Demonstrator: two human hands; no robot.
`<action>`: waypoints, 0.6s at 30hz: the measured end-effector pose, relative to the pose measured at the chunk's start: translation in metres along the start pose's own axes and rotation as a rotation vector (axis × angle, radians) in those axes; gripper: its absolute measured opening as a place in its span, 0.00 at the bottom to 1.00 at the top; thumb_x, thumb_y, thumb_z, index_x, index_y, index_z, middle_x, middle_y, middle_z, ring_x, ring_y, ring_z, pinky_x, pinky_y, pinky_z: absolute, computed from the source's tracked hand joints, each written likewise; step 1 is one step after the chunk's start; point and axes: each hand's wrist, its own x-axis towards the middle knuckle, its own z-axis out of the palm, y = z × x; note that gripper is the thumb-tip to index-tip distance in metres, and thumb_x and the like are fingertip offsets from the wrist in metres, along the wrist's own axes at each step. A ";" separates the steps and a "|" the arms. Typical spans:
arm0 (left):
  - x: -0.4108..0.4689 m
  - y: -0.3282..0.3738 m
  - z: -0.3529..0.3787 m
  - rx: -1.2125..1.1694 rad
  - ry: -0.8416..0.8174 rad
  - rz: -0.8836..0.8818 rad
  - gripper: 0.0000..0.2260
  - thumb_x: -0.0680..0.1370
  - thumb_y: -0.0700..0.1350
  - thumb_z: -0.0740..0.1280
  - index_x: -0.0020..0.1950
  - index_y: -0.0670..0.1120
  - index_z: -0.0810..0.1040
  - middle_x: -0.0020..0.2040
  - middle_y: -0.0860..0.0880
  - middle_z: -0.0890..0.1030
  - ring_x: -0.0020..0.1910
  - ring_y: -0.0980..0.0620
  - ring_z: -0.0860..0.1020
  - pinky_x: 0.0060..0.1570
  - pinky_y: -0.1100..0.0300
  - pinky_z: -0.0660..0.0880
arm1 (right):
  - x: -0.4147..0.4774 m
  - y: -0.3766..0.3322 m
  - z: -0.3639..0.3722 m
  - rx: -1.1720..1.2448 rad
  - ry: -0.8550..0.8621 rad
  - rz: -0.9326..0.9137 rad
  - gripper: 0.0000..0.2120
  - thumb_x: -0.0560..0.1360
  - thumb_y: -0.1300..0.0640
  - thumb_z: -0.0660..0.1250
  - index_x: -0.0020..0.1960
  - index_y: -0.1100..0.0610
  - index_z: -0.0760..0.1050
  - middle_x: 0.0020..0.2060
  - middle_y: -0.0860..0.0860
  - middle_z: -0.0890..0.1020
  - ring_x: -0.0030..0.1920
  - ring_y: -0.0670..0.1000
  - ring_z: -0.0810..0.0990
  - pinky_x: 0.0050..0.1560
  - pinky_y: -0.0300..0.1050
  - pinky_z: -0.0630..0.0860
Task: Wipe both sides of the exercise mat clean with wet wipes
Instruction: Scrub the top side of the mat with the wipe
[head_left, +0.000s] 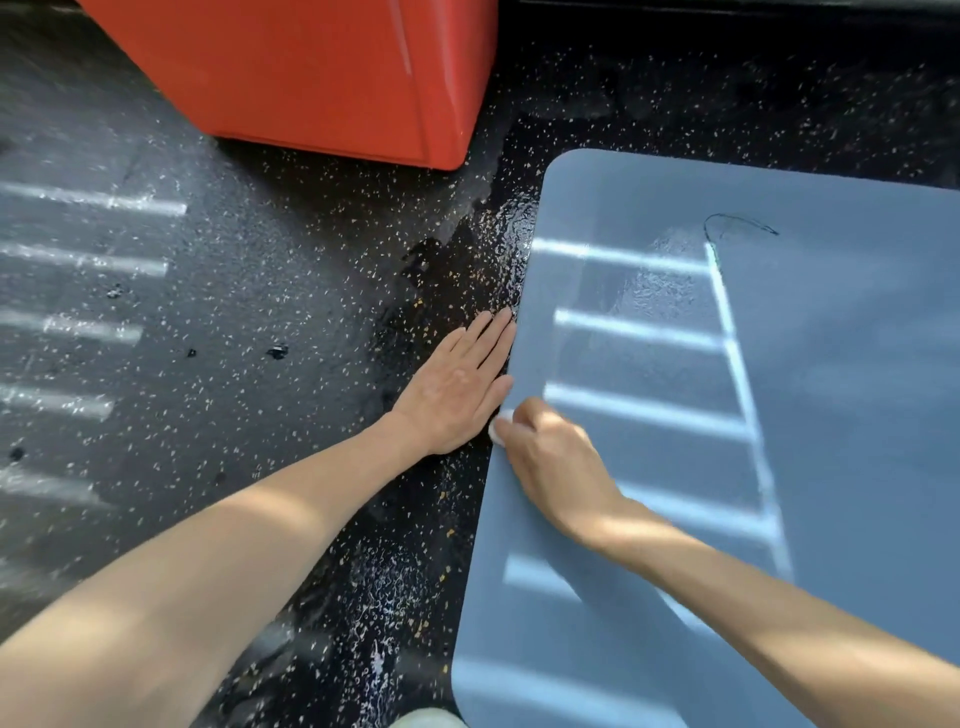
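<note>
A grey-blue exercise mat (779, 415) lies flat on the dark speckled floor and fills the right half of the view. A thin dark scribble (737, 224) marks its far part, with a wet patch just below it. My right hand (553, 457) grips a small white wet wipe (500, 427) and holds it against the mat's left edge. My left hand (457, 389) lies flat on the floor beside that edge, fingers straight, fingertips touching the mat's side.
A large red box (322, 73) stands on the floor at the top left, beyond the mat's corner. The floor (234, 322) next to the mat's left edge looks wet. Stripes of sunlight cross the floor and mat.
</note>
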 end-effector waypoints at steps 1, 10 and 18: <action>-0.001 0.000 0.000 -0.006 -0.003 -0.003 0.30 0.80 0.55 0.31 0.80 0.42 0.41 0.81 0.46 0.42 0.80 0.48 0.42 0.77 0.53 0.44 | -0.009 0.000 0.004 0.057 -0.057 0.046 0.11 0.79 0.50 0.60 0.44 0.58 0.69 0.40 0.54 0.74 0.39 0.53 0.70 0.40 0.49 0.65; -0.001 0.010 -0.015 -0.008 -0.118 -0.071 0.26 0.85 0.52 0.41 0.79 0.41 0.36 0.80 0.46 0.37 0.79 0.48 0.39 0.77 0.54 0.43 | -0.025 -0.005 0.007 -0.083 -0.103 -0.039 0.11 0.78 0.51 0.59 0.46 0.59 0.69 0.43 0.53 0.75 0.41 0.55 0.71 0.40 0.52 0.66; -0.005 0.014 0.000 -0.041 -0.006 -0.130 0.28 0.82 0.52 0.38 0.80 0.43 0.42 0.81 0.47 0.44 0.80 0.48 0.43 0.77 0.54 0.44 | -0.030 0.004 0.013 -0.177 -0.096 -0.183 0.12 0.78 0.48 0.57 0.43 0.57 0.66 0.39 0.51 0.74 0.39 0.54 0.71 0.38 0.50 0.65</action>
